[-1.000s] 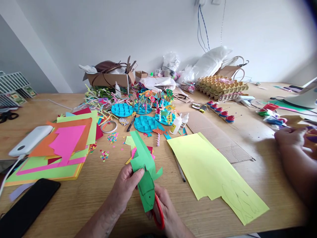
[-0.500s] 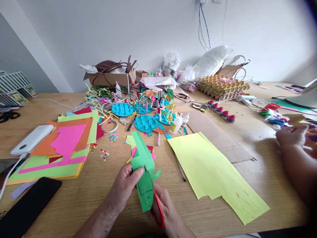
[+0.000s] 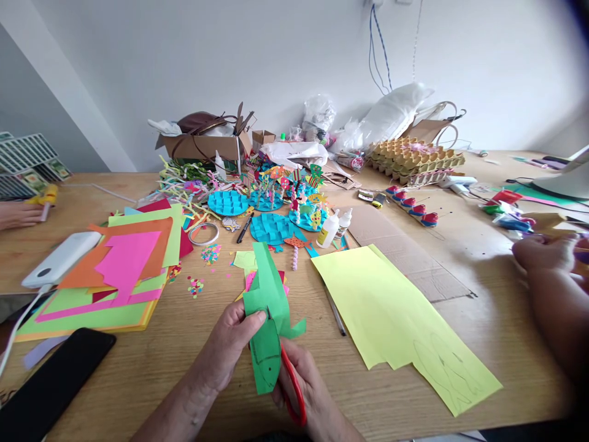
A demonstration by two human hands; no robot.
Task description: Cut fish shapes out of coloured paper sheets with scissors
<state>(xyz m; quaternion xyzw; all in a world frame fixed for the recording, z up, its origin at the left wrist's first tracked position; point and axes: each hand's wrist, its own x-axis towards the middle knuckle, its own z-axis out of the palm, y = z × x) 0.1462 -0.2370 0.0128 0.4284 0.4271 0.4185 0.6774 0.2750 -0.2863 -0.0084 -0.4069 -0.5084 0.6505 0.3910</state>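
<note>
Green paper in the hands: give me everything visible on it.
The green paper is a thin matte sheet, irregularly cut, with a pencilled fish-like outline on its lower part. It is held up above the wooden table, tilted away from the camera. The left hand pinches its left edge; the right hand works red-handled scissors whose blades are mostly hidden behind it. A loose flap sticks out at its right.

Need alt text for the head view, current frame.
Left hand holds a green paper bearing a pencilled fish outline while the right hand cuts it with red-handled scissors above a wooden table. Yellow sheet lies right, coloured paper stack left.
</note>
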